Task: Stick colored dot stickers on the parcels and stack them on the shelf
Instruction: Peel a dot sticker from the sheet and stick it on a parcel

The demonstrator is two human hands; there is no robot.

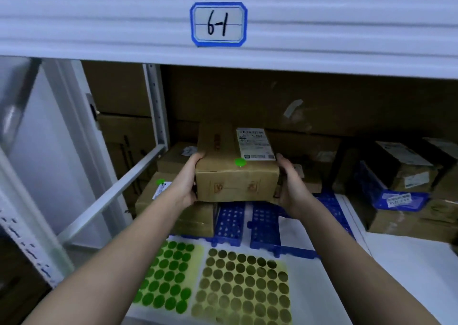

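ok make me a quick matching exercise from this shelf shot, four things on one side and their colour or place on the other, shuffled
Things:
1. held parcel
2. shelf label
3. left sticker sheet
4. perforated trays

Descriptions:
A. blue, lying on the shelf under the held box
B. gripped at both ends, green dot on top
C. handwritten, blue border
D. green dots, near the left forearm

Pairs: 1-B, 2-C, 3-D, 4-A

Parcel (235, 166) between both hands — sticker sheets (241, 287) nearer.
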